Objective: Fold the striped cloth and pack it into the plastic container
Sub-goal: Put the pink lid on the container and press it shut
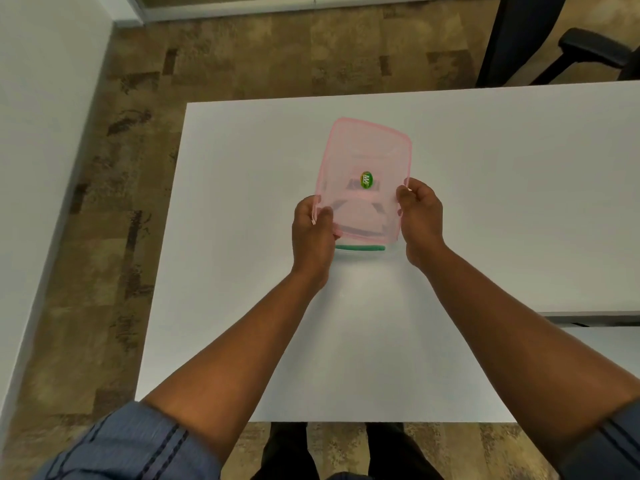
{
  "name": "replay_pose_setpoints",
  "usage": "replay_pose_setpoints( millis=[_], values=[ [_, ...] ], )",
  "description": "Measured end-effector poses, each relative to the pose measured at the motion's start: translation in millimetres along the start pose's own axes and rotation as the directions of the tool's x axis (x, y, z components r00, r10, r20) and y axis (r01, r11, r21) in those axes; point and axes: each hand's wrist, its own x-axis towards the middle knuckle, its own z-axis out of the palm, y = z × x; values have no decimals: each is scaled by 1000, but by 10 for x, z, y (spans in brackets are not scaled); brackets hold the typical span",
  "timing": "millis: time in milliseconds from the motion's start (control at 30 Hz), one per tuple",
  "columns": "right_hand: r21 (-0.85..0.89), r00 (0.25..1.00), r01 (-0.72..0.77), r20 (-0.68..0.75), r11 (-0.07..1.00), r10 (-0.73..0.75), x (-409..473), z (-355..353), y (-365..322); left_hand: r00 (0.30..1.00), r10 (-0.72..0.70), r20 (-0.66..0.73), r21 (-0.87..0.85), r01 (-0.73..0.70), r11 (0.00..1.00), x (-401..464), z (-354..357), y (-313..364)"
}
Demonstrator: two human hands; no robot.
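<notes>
Both hands hold a translucent pink lid (pixel 360 150) with a small green sticker (pixel 366 179) at its middle, tilted above the table. My left hand (pixel 313 233) grips its near-left edge and my right hand (pixel 420 220) grips its near-right edge. Under the lid, the clear plastic container with a green rim (pixel 362 249) shows just below the lid's near edge. Through the pink plastic I see grey and white shapes of the folded striped cloth (pixel 356 216), blurred by the lid.
The white table (pixel 242 271) has its left edge near patterned brown flooring. A white wall (pixel 41 133) runs along the left. A dark office chair (pixel 588 53) stands behind the far right corner. A second white surface (pixel 606 341) adjoins at right.
</notes>
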Motion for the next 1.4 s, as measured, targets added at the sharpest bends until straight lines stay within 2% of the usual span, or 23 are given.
replay_pose_setpoints(
  millis=[100,167,233,367,767,967,1167,1400],
  values=[
    [-109,996,44,-69,993,-52,-44,50,55,991,122,-53,303,-101,948,1,26,-182],
    [-232,992,92,-68,968,-111,-48,80,150,987,133,-86,418,-85,904,11,43,-259],
    [-337,987,114,-70,935,-146,-12,111,244,988,107,-115,439,-46,897,26,57,-299],
    [-456,985,50,-123,888,-119,33,189,254,993,49,-110,448,5,894,76,58,-368],
    [-636,979,107,-67,765,-192,88,154,311,996,-25,-80,267,46,963,159,9,-483],
    [-639,972,139,-56,756,-227,37,162,326,983,-128,-134,49,135,990,103,0,-432],
    [-589,976,139,-55,796,-212,78,159,390,965,-239,-107,-83,230,970,131,-66,-401],
    [-607,978,133,-49,784,-205,39,151,360,947,-299,-118,-107,287,952,186,-108,-431]
  ],
)
